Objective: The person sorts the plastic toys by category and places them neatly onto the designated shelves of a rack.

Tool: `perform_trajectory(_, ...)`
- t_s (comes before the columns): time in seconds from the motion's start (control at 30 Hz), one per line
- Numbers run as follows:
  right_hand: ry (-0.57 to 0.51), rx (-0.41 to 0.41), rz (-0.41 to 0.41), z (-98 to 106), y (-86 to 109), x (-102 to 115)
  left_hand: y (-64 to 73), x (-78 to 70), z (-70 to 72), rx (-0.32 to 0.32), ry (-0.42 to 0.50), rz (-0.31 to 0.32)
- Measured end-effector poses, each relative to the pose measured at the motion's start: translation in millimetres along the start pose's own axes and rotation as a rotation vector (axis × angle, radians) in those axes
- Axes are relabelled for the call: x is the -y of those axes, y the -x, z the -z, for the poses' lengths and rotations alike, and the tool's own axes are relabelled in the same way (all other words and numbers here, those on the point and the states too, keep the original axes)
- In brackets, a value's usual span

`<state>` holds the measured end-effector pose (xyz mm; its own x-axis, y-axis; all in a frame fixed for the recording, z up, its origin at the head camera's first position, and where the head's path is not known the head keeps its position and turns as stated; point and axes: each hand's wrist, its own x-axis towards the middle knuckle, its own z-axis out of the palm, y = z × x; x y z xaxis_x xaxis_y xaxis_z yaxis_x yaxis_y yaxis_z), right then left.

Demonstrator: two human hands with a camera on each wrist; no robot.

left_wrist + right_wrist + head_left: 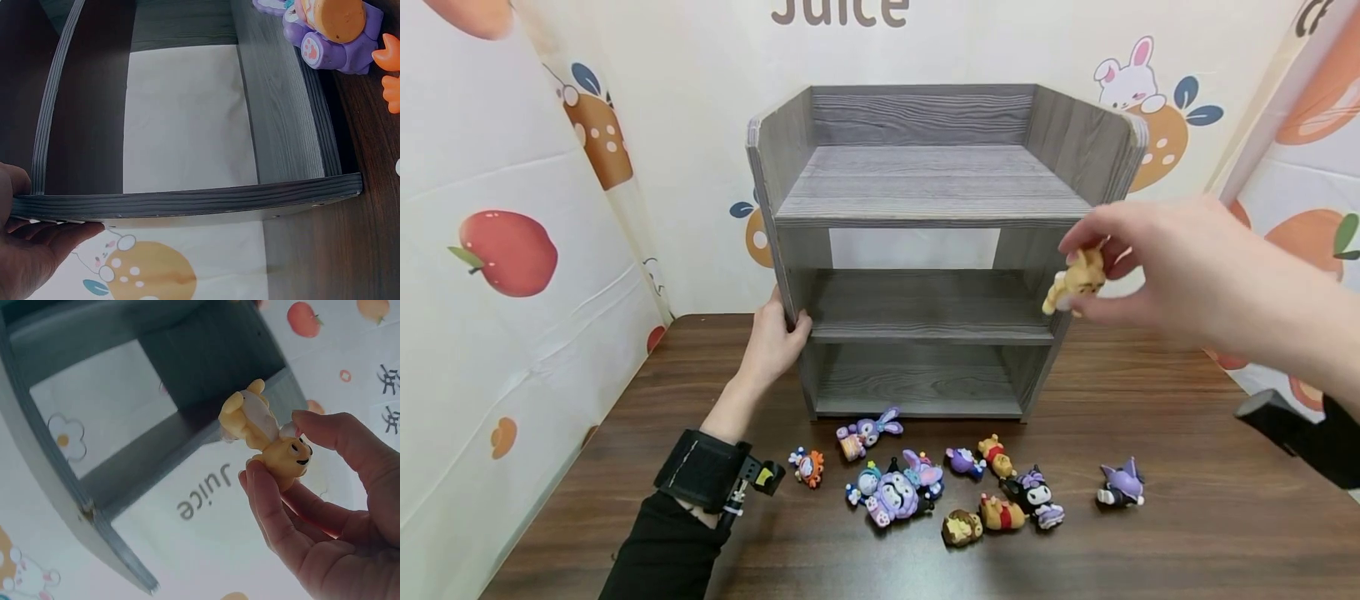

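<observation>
My right hand pinches a small yellow bear-like figurine between thumb and fingers, in the air before the right side of a grey wooden shelf. In the right wrist view the figurine has a pale belly and a dark-marked face, tipped to one side. With the thumb in front and the other fingers behind, my left hand grips the edge of the shelf's left side panel. The left wrist view shows that hand at the panel edge.
Several figurines lie on the brown table before the shelf: a purple rabbit, an orange-and-white one, a purple cluster, a black-and-purple one, a lone purple-capped one. Fruit-printed cloth surrounds the table.
</observation>
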<state>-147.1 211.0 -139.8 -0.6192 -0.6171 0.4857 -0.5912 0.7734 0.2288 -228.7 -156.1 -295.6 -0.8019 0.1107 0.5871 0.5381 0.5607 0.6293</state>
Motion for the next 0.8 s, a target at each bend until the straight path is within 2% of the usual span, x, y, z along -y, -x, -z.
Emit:
perform_trajectory(0.1, 0.027, 0.025, -0.024, 8.0, -13.1, -6.4, 0.3, 0.3, 0.5, -0.002, -0.003, -0.003)
perform_trajectory(0.33, 0.083, 0.063, -0.012, 14.0, -40.4, -36.3, 0.1, 1.6, -0.2, -0.009, -0.02, -0.017)
perform_trajectory(0.5, 0.097, 0.094, -0.06, 14.2, -57.2, -53.0, 0.6, 1.9, -0.7, -0.002, -0.024, -0.016)
perform_trajectory(0.63, 0.078, 0.139, -0.094, 17.1, -69.0, -56.8, 0.9, 1.5, -0.4, -0.006, -0.02, -0.012)
perform_trajectory(0.8, 0.063, 0.18, -0.112, 22.7, -79.5, -50.8, 0.9, 0.6, -0.3, -0.012, -0.019, -0.009)
